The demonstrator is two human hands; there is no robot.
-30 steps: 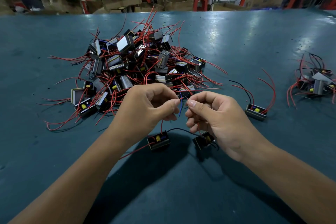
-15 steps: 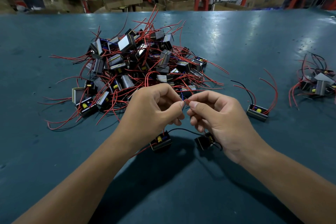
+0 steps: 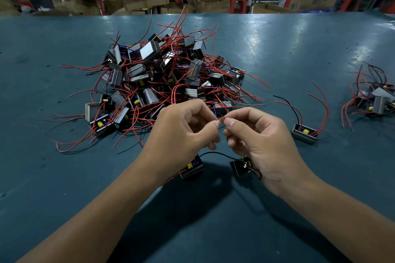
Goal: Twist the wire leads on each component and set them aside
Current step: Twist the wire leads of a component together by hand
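Note:
My left hand and my right hand meet above the green table, thumbs and forefingers pinching the tips of thin red wire leads between them. Below the hands hang two small black transformer components: one under my left wrist with a yellow part showing, the other under my right palm. A black lead loops between them. How the red leads run down to the components is hidden by my fingers.
A big heap of the same components with tangled red leads lies just beyond my hands. A single component sits to the right, and a smaller heap at the far right edge. Cardboard boxes and seated people are past the table's far edge.
Both hands have risen slightly and closed together; the fingertips now pinch red lead ends where a blue lead showed a second ago. The two hanging components lifted a little with them.

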